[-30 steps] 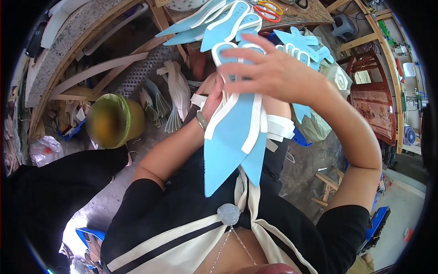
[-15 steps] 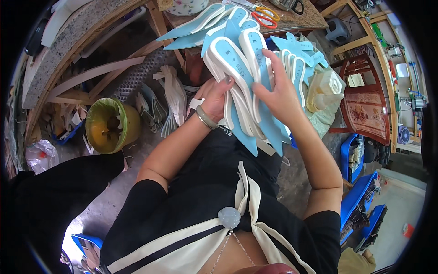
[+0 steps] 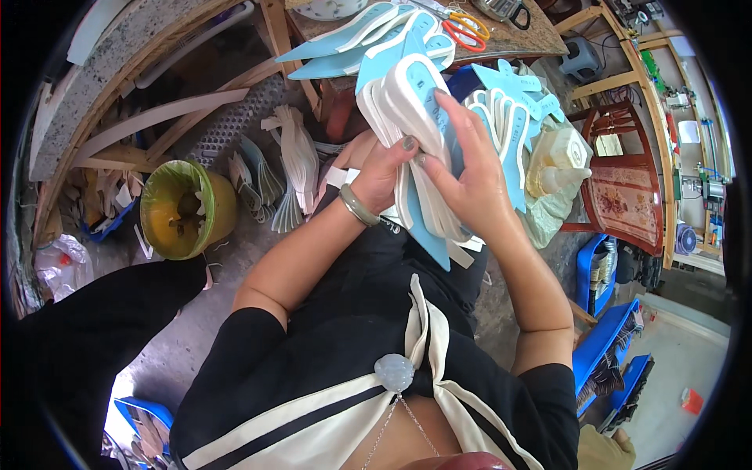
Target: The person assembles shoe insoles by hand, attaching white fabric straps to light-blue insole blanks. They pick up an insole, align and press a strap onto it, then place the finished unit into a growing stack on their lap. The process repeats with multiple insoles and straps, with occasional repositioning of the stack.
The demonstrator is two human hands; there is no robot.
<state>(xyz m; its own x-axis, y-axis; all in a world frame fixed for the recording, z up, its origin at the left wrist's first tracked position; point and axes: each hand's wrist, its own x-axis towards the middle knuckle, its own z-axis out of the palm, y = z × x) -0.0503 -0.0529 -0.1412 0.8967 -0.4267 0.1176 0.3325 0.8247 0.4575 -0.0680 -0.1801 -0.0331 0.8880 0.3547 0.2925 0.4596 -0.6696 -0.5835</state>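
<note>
A thick stack of light-blue shoe insoles (image 3: 420, 82) with white padded rims is held upright in front of me, its narrow pointed ends hanging down. My left hand (image 3: 381, 172) grips the stack's left side, thumb across the white edges and the other fingers hidden behind. Round the right side is my right hand (image 3: 475, 182), with its thumb near my left thumb and its fingers along the blue face. Just right of the right hand, more blue insoles (image 3: 513, 133) stand fanned out. Beyond the stack, another bundle of insoles (image 3: 345, 48) lies on the table.
On the table edge (image 3: 529, 35) are orange-handled scissors (image 3: 468, 33). A pale bottle (image 3: 558, 153) of yellowish contents stands at right, near a wooden chair (image 3: 627, 180). To the left, a lined yellow bin (image 3: 188, 207) stands beside bundled strips (image 3: 294, 168). Blue crates (image 3: 607, 345) sit lower right.
The two side-by-side groups of insoles have come together into one tighter stack. My right hand has moved in and its thumb now lies close to my left thumb.
</note>
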